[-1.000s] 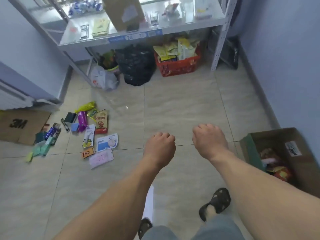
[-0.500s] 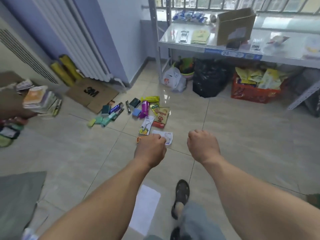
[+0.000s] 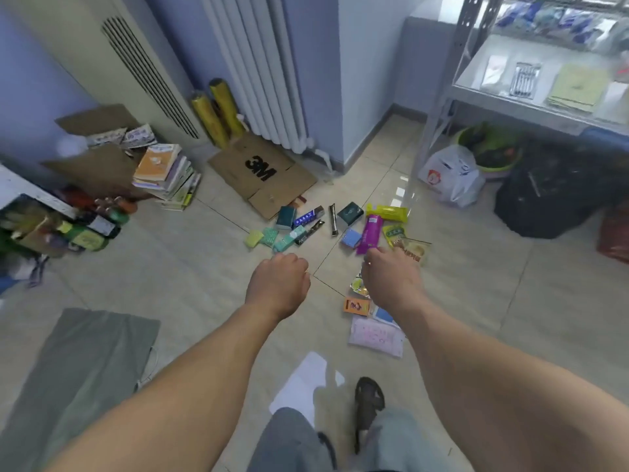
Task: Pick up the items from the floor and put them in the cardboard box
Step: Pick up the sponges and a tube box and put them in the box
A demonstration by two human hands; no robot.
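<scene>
One flattened cardboard [image 3: 262, 175] printed "3M", scattered packets [image 3: 369, 233] nearby

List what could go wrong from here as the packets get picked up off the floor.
1. The white sheet lies on glossy tile right by the sandalled foot; a step on it might slip.
2. The right hand hides part of the pile, so the orange packet and pink packet under the forearm may be missed.
3. The small green packets overlap; a quick grab by the left hand could drop some.
</scene>
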